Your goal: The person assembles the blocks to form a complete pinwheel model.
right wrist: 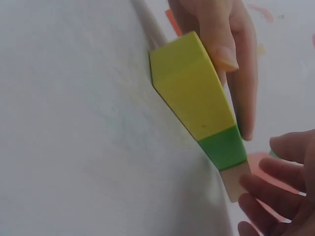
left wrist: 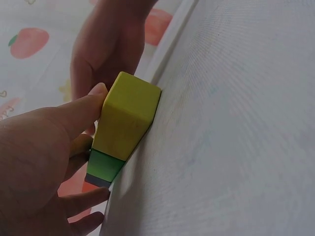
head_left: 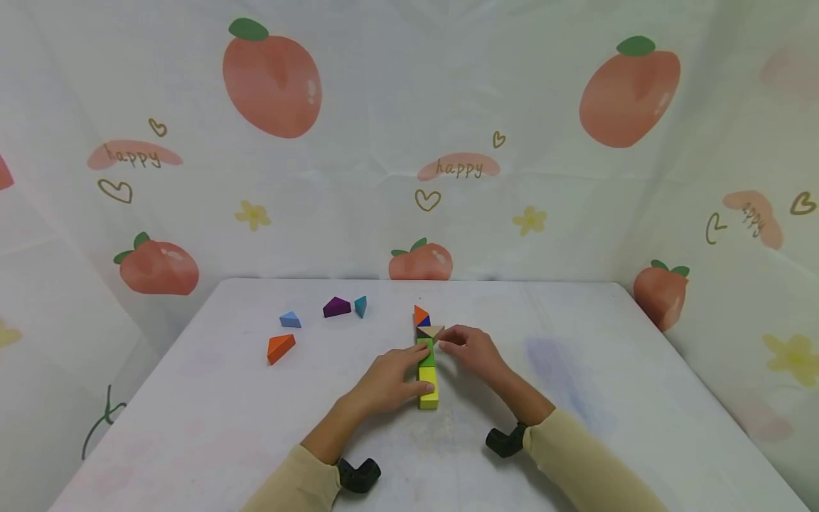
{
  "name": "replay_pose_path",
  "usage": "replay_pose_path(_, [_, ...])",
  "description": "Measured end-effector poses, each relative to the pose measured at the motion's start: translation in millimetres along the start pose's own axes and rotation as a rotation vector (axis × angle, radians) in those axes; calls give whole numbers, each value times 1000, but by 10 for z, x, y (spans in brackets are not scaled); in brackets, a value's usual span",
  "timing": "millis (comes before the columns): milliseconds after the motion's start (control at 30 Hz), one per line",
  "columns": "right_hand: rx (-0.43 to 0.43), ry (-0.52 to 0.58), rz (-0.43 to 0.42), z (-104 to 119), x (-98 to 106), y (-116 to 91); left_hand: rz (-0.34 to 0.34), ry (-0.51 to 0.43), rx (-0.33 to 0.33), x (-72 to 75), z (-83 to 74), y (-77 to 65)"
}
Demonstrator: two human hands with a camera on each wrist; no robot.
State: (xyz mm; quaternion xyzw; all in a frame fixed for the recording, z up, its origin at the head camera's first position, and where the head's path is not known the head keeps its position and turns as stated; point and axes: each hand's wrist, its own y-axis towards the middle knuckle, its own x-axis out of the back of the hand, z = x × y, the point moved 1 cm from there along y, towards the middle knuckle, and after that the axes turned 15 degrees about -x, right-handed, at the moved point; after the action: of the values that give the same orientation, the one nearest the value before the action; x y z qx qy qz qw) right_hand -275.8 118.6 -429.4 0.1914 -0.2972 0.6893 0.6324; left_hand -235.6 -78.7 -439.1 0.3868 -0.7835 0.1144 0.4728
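A row of toy blocks runs away from me along the table: a yellow block [head_left: 428, 398] nearest, then a green block [head_left: 426, 359], a plain wooden triangular block [head_left: 431, 331], a small blue triangle [head_left: 424, 321] and an orange triangle [head_left: 419, 313]. My left hand [head_left: 387, 380] lies over the row's left side, thumb on the yellow block and fingertips on the green one. From the right, my right hand [head_left: 472, 348] reaches to the wooden block, its fingertips at that block's side in the right wrist view, with the thumb apart.
Loose blocks lie at the back left: an orange block [head_left: 280, 348], a light blue triangle [head_left: 291, 320], a purple block [head_left: 336, 307] and a teal triangle [head_left: 361, 306]. A white table [head_left: 211, 398] carries everything, with a fruit-print cloth [head_left: 358, 178] hanging behind.
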Motion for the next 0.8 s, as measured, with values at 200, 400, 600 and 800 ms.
replay_pose_path(200, [-22, 7, 66, -24, -17, -124, -4, -18, -2, -5, 8, 5])
replay_pose_path(400, [-14, 3, 126, -43, -62, -196, -14, -34, 0, -2, 21, -3])
replay_pose_path(600, [-25, -14, 124, -36, -109, -228, -24, -53, -5, 24, 40, -26])
replay_pose_path(800, [-17, -32, 116, -13, -151, -260, -83, -65, 11, 78, 55, -54])
